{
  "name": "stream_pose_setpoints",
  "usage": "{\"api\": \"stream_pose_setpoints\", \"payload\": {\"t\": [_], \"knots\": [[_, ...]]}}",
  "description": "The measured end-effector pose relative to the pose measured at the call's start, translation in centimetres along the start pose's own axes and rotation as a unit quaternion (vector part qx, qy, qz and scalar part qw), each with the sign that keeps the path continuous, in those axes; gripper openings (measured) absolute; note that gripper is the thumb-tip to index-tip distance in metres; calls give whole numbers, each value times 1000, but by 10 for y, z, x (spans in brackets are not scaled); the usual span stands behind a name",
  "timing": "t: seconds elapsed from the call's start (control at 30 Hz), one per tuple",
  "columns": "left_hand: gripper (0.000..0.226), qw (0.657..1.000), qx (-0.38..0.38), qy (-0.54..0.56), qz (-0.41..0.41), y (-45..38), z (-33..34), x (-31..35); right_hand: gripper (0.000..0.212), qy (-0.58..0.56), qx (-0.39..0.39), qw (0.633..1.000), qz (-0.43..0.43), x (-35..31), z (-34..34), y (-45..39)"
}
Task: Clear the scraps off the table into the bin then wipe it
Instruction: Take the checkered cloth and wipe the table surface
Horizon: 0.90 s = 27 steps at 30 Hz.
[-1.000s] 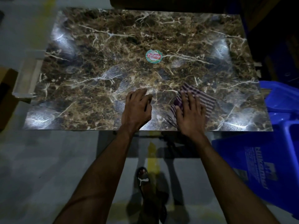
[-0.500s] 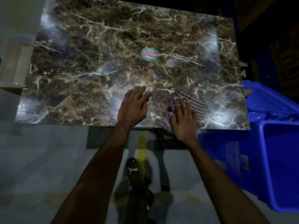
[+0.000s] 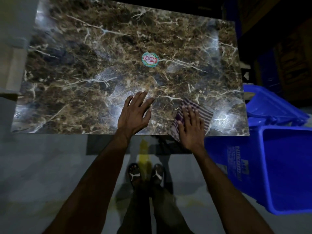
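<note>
Head: cloth (image 3: 205, 114) under right fingers (image 3: 191, 112).

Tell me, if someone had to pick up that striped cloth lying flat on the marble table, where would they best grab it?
Probably the striped cloth by its far right corner, coming from above on the bin side. It lies flat on the table with the right hand pressing its near part, so that bare corner is the free bit for fingers to pinch and lift.

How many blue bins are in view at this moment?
2. One open blue bin stands right of the table, near the person; a second bin sits just behind it. Dark background may hide others.
</note>
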State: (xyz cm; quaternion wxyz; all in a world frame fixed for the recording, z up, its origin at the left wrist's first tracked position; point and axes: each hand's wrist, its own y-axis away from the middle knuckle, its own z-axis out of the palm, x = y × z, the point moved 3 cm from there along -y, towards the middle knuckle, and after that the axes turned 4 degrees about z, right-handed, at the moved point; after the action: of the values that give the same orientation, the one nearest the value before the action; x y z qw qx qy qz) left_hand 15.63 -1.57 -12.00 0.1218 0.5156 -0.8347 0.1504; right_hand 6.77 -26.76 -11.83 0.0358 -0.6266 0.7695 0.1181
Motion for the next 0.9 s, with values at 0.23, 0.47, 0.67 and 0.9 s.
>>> {"api": "stream_pose_setpoints", "payload": {"t": [0.23, 0.47, 0.67, 0.9], "knots": [[55, 1000, -20, -9, -5, 0, 2, -1, 61, -2, 13, 998, -64, -42, 7, -12], [57, 999, -46, -15, -10, -1, -4, 5, 60, -14, -24, 998, -54, 11, -11, 8], [53, 997, -51, -57, -5, -10, -2, 9, 62, -23, -11, 1000, -3, -23, -10, -52], [32, 986, 12, -35, -161, -36, 9, 47, 61, -19, -58, 990, -125, -3, -10, 4]]}}
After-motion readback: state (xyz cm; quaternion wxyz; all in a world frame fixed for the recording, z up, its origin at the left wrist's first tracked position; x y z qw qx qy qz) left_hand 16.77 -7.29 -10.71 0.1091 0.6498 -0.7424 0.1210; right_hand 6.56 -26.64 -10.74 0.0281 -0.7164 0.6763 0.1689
